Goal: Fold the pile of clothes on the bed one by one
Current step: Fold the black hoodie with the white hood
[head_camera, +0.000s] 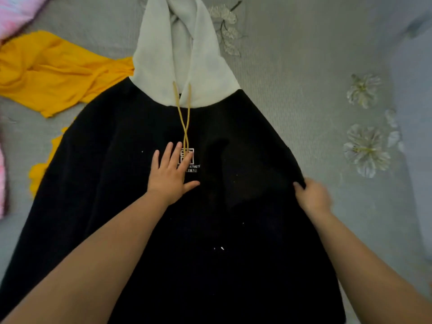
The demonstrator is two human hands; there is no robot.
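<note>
While black hoodie (pixel 131 206) is lying flat on bed (pixel 292 66), front up, white hood (pixel 154 54) is pointing away. Yellow strings (pixel 184 122) are crossing on chest. Left hand (pixel 170 174) is pressing flat on middle, fingers spread wide, beside white logo (pixel 189 160). Right hand (pixel 312 197) is gripping hoodie's right edge, fingers curled round cloth. Yellow garment (pixel 51 69) is lying crumpled at left, partly under hoodie. Pink cloth (pixel 16 12) is sitting at far left corner.

Grey flower-embroidered bedspread (pixel 292 78)
</note>
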